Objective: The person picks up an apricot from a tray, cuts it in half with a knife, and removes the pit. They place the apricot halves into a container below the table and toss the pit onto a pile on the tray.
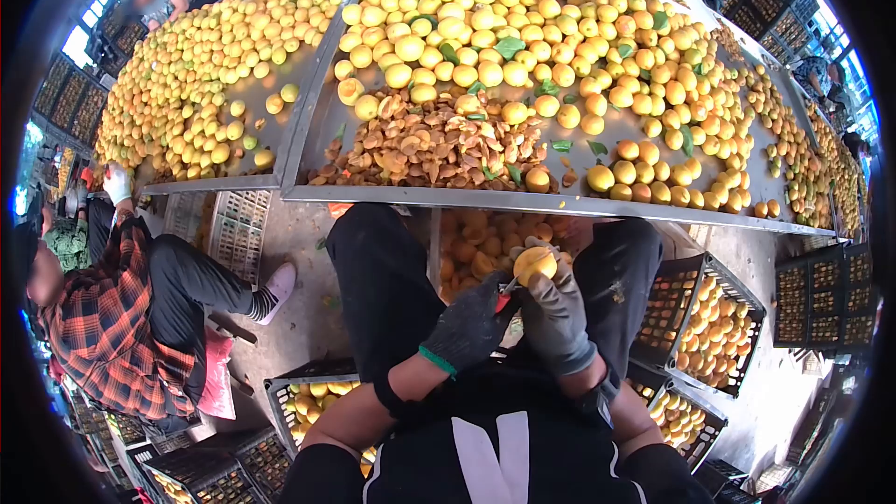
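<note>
In a grey glove, my right hand [558,313] is closed around a yellow apricot [535,265], held up between my knees. My left hand [467,325], in a dark glove with a green cuff, grips a small knife [504,301] with a red handle. Its short blade points up at the underside of the apricot, right at the fruit's skin. Below and behind both hands, a crate of apricots [467,252] sits under the table edge. On the metal table [420,194] in front of me lies a heap of brown apricot stones and pieces [420,145].
Many whole apricots [485,9] cover the table, with some green leaves among them. Black crates of fruit [714,327] stand at my right, another crate [308,401] at my left. A person in a checked shirt [121,336] sits to my left; other people are at the far side.
</note>
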Available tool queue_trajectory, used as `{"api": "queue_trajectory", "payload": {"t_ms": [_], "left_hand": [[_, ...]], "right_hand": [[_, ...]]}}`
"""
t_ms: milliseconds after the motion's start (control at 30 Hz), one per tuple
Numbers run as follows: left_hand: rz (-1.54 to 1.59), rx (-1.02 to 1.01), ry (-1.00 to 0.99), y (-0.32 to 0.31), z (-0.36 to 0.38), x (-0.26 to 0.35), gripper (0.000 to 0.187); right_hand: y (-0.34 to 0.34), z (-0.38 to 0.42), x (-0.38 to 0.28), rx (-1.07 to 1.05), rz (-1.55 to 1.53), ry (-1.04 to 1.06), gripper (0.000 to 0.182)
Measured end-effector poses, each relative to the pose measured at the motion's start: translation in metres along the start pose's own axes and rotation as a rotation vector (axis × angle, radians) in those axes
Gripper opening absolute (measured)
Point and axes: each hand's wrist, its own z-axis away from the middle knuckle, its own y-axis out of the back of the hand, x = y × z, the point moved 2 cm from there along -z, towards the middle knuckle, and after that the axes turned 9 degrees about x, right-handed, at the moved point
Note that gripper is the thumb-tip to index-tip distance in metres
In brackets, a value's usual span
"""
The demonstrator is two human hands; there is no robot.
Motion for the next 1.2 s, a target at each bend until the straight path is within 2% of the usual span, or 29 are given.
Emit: {"api": "queue_trajectory", "payload": {"t_ms": [67,100,167,267,300,433,500,667,733,867,933,1067,1133,1167,1200], "left_hand": [[0.016,-0.006,0.080,0.002,-0.001,0.000,0.041],[-0.007,-0.022,0.093,0.005,-0.003,-0.001,0.039],[-0.028,-0.043,0.110,0.009,-0.005,-0.003,0.038],[-0.138,-0.099,0.079,0.008,-0.006,-0.009,0.036],[-0.113,-0.035,0.036,0.006,-0.005,-0.009,0.035],[-0.113,0.141,-0.023,0.002,-0.009,0.001,0.035],[-0.169,0.157,-0.054,0.002,-0.006,-0.004,0.035],[-0.212,0.229,-0.153,0.014,-0.011,-0.005,0.035],[-0.199,0.231,-0.152,0.014,-0.010,-0.006,0.034],[-0.241,0.186,-0.081,0.015,-0.010,-0.002,0.034],[-0.287,0.246,-0.197,0.013,-0.008,-0.009,0.034],[-0.316,0.190,-0.171,0.016,-0.007,-0.011,0.035],[-0.334,0.214,-0.218,0.012,-0.005,-0.013,0.033],[-0.332,0.213,-0.218,0.011,-0.004,-0.014,0.033],[-0.312,0.204,-0.226,0.010,-0.004,-0.015,0.041]], "right_hand": [[-0.009,0.002,0.010,0.118,-0.316,-0.122,0.055],[-0.006,0.000,0.008,0.115,-0.320,-0.123,0.055],[-0.001,-0.008,-0.001,-0.013,-0.085,-0.108,0.051],[-0.001,-0.010,-0.012,-0.006,0.234,-0.028,0.050],[-0.001,-0.009,-0.014,0.004,0.393,-0.006,0.053],[-0.003,-0.012,0.000,-0.057,0.274,0.108,0.039],[-0.003,-0.011,0.016,0.100,-0.071,-0.183,0.041],[-0.006,-0.013,-0.002,-0.025,0.119,-0.105,0.046],[-0.002,-0.015,-0.006,-0.026,0.440,0.078,0.042],[0.010,-0.007,0.002,0.010,0.276,-0.038,0.041],[0.016,-0.009,0.010,-0.016,0.468,-0.012,0.039],[0.001,-0.004,-0.005,-0.125,0.469,-0.038,0.036],[-0.011,-0.002,-0.005,0.006,0.018,-0.210,0.035],[-0.010,-0.002,-0.006,0.008,0.019,-0.209,0.035],[-0.010,-0.003,-0.009,-0.019,0.198,-0.088,0.037]]}}
